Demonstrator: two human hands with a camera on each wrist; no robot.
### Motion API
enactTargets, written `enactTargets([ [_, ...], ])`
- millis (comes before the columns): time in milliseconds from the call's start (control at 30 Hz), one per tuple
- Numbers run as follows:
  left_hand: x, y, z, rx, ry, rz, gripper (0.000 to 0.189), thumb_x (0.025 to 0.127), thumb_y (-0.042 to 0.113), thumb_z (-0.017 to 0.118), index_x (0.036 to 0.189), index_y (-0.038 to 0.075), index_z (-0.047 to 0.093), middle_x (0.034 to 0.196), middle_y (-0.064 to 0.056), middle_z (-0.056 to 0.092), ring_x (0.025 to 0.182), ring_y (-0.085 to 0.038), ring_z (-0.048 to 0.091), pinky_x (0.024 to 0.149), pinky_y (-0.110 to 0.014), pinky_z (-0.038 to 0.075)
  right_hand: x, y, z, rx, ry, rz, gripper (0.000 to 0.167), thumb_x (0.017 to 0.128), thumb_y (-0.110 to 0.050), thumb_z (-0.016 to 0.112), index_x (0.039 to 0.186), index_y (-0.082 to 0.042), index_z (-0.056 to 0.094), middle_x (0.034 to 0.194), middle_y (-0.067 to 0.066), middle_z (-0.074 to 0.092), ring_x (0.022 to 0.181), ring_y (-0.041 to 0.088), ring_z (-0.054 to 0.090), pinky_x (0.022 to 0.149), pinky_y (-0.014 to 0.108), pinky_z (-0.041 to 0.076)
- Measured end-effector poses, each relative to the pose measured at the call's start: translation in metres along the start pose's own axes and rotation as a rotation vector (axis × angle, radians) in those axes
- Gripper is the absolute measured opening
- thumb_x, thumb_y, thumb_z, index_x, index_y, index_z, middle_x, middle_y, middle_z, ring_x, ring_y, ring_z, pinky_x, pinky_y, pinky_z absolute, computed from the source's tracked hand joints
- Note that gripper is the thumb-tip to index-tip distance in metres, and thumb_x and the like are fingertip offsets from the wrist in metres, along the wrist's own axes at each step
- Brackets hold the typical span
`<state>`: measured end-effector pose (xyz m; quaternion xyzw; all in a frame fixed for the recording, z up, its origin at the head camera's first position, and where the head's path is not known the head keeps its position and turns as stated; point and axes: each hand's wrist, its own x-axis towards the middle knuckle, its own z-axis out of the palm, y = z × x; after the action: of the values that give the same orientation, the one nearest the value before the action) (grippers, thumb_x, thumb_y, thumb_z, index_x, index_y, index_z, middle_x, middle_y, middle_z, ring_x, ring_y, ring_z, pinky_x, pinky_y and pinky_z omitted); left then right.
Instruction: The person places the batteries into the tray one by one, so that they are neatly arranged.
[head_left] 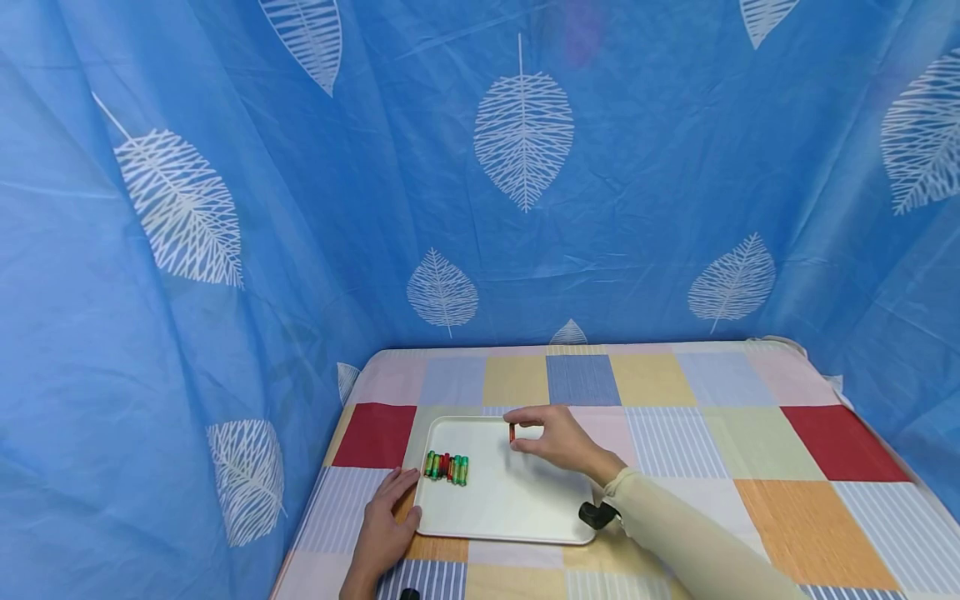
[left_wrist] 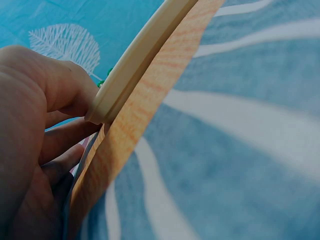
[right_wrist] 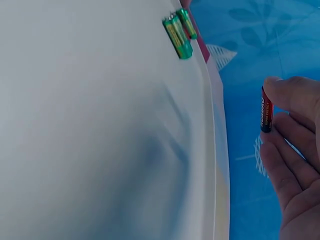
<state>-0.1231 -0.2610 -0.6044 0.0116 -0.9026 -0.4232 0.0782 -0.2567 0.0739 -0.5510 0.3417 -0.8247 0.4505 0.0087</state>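
Head view: the right hand pinches a red battery between thumb and forefinger, held over the far middle of the white tray. The left hand lies flat, fingers straight, against the tray's near-left edge. A row of batteries lies at the tray's left. Risk: the pinch is on the battery's ends only; a slip would likely drop it, and it could roll into the row. The tray's right half offers open room; the curtain stands close on the left.

Left wrist view: the left hand's fingers touch the tray rim. Should they lift or push, the tray may shift on the cloth.

Right wrist view: the battery sits at the fingertips, beyond the tray's edge; green batteries lie well apart from it.
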Motion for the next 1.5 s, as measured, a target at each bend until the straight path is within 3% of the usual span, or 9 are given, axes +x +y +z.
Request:
enactTargets([
  [500,0.001,-0.002,0.0,0.007,-0.004,-0.015,0.055,0.091,-0.002,0.074,0.145,0.005,0.07,0.154,-0.015,0.066,0.158,-0.044,0.043,0.13,-0.067,0.032,0.024,-0.02,0.046,0.056,-0.065,-0.034,0.041,0.093,-0.007,0.085,0.133,-0.002,0.077,0.13,0.013,0.08,0.117,0.035,0.079,0.105,0.04,0.063],
  [667,0.001,-0.003,0.0,0.015,0.007,0.009,0.054,0.089,-0.003,0.075,0.143,0.004,0.072,0.152,-0.017,0.067,0.156,-0.047,0.045,0.128,-0.069,0.033,0.03,-0.028,0.062,0.028,-0.093,-0.051,0.042,0.094,-0.008,0.085,0.135,-0.003,0.077,0.132,0.008,0.08,0.119,0.028,0.078,0.106,0.037,0.062],
  [1000,0.002,-0.001,0.0,0.015,-0.011,-0.024,0.054,0.092,0.0,0.074,0.145,0.005,0.07,0.154,-0.015,0.066,0.159,-0.044,0.042,0.13,-0.066,0.031,0.04,-0.037,0.087,-0.027,-0.16,-0.064,0.042,0.095,-0.013,0.084,0.135,-0.005,0.077,0.132,0.006,0.08,0.118,0.023,0.077,0.104,0.034,0.062],
  [1300,0.003,-0.003,0.0,0.01,0.002,0.018,0.054,0.09,-0.001,0.075,0.144,0.006,0.072,0.151,-0.014,0.069,0.156,-0.046,0.045,0.128,-0.069,0.032,0.046,-0.036,0.105,-0.077,-0.152,-0.067,0.041,0.095,-0.016,0.086,0.135,-0.007,0.078,0.129,0.004,0.081,0.113,0.012,0.076,0.102,0.029,0.062],
  [1500,0.004,-0.002,0.0,0.009,0.008,0.008,0.055,0.089,-0.002,0.074,0.143,0.005,0.072,0.15,-0.015,0.069,0.157,-0.046,0.045,0.128,-0.068,0.033,0.047,-0.036,0.111,-0.096,-0.147,-0.051,0.04,0.095,-0.015,0.086,0.134,-0.008,0.078,0.127,0.005,0.082,0.107,0.009,0.074,0.099,0.025,0.062],
])
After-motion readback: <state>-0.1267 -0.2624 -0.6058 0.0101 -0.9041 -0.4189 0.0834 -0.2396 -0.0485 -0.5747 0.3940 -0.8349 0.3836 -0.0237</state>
